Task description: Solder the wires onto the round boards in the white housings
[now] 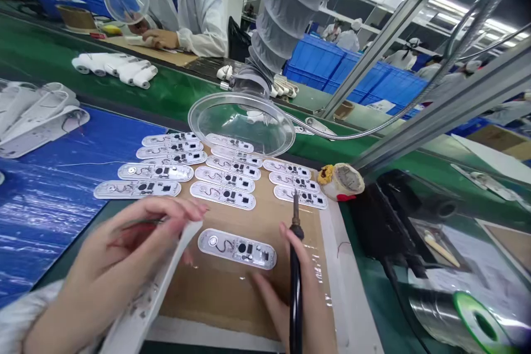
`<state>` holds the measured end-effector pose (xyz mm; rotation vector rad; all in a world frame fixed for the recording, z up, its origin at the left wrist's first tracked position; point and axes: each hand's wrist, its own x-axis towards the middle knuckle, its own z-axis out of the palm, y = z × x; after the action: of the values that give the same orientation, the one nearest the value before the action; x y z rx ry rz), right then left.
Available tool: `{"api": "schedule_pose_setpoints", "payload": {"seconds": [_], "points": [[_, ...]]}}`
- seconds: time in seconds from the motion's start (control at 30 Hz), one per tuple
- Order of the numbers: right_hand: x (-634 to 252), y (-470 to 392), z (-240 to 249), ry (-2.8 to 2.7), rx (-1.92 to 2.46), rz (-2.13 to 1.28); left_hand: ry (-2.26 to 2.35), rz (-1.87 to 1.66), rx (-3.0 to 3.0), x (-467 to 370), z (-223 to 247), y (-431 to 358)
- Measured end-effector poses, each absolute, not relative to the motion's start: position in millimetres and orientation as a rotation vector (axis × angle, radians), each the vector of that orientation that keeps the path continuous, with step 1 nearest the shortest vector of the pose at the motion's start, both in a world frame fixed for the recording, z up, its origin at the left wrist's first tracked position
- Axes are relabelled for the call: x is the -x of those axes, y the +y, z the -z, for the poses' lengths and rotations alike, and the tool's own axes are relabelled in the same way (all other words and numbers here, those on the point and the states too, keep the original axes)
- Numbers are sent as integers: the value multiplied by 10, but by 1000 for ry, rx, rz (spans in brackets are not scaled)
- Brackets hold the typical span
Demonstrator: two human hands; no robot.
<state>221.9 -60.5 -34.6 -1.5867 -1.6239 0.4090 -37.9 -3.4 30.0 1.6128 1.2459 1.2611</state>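
Observation:
My left hand (136, 254) is closed on a long white plastic casing (155, 293), tilted up on its edge at the lower left. At the lower right, my right hand (294, 282) holds a soldering iron (295, 265) with a black handle, its metal tip upward; the thumb and a finger are spread apart. Between the hands, a single oval white circuit piece (237, 249) lies flat on the brown cardboard (215, 293), touched by neither hand. Behind it are several similar circuit pieces (223, 194) in three groups.
A round clear fume hood (241, 124) hangs over the back pieces. Right of the cardboard stand a sponge holder (348, 181), a black box (385, 221) and a solder spool (477, 321). White casings (41, 116) lie on blue film at left. Across the belt, a person (199, 11) works.

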Motion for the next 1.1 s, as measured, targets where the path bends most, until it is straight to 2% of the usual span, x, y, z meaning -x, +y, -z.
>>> {"api": "schedule_pose_setpoints", "payload": {"seconds": [0.13, 0.3, 0.4, 0.53, 0.63, 0.87, 1.1], "points": [[-2270, -543, 349, -1631, 1574, -598, 716, -904, -2400, 392, -454, 293], [-2126, -596, 377, -1682, 1404, -786, 379, -601, -3025, -26, -294, 619], [-2075, -607, 382, -1633, 1407, -805, 502, -619, -3001, -109, -133, 570], [-2002, -583, 374, -1618, 1420, -753, 879, -714, -2685, -34, -30, 248], [-1987, -579, 303, -1629, 1374, -766, 990, -787, -2487, -6, -6, 50], [-2390, -714, 97, -1264, 1405, -299, 1068, -825, -2396, -48, 9, 4], [-2489, -725, 186, -1250, 1291, -394, 1057, -799, -2386, -53, -20, 65]]}}
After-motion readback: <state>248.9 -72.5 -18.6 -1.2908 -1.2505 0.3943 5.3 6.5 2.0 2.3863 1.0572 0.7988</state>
